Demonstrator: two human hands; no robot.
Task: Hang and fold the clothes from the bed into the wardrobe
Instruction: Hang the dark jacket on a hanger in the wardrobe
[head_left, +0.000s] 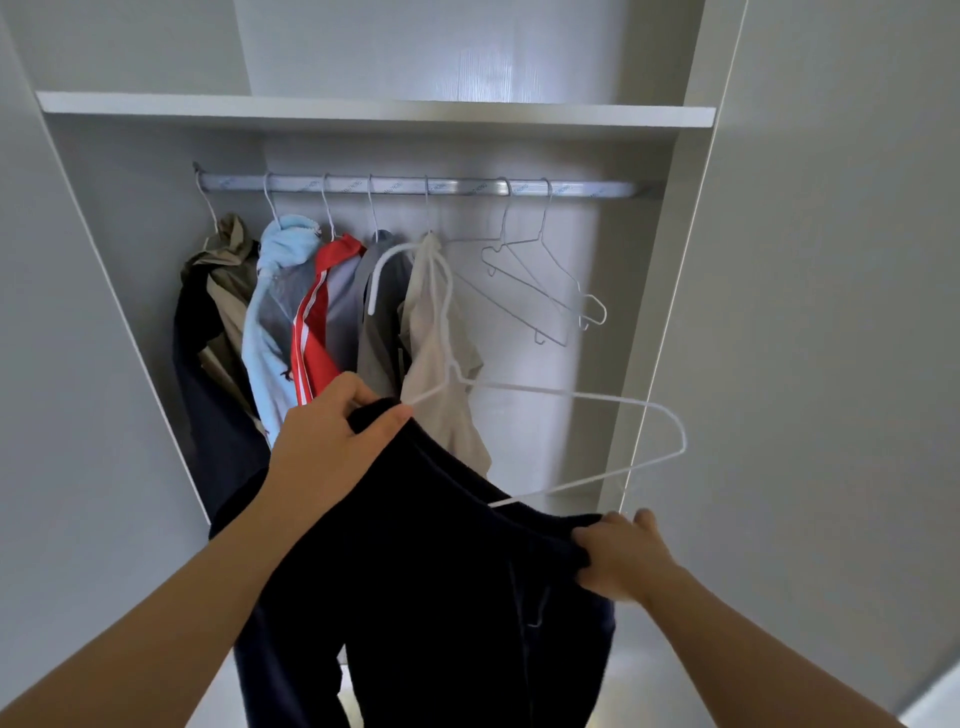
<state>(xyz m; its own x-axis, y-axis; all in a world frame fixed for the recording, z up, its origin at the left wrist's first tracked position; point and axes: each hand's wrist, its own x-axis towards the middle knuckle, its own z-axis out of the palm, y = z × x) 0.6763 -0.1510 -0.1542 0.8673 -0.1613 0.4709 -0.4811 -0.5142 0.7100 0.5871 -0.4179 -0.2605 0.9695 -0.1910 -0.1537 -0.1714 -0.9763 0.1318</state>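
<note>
Room on rail (415, 184) open only toward right, past beige top (436, 332), shared with two bare wire hangers (543, 288) short of side panel (675, 249). Dark garment (441, 561) half on white hanger (571, 393), low before hung clothes (291, 322); left hand (332, 441) pinching one edge, right hand (623, 561) gripping other.

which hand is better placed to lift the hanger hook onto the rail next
Left, probably. The left hand grips the dark garment right where the white hanger enters it, just below its hook; the right hand holds the fabric lower down, farther from the rail.
</note>
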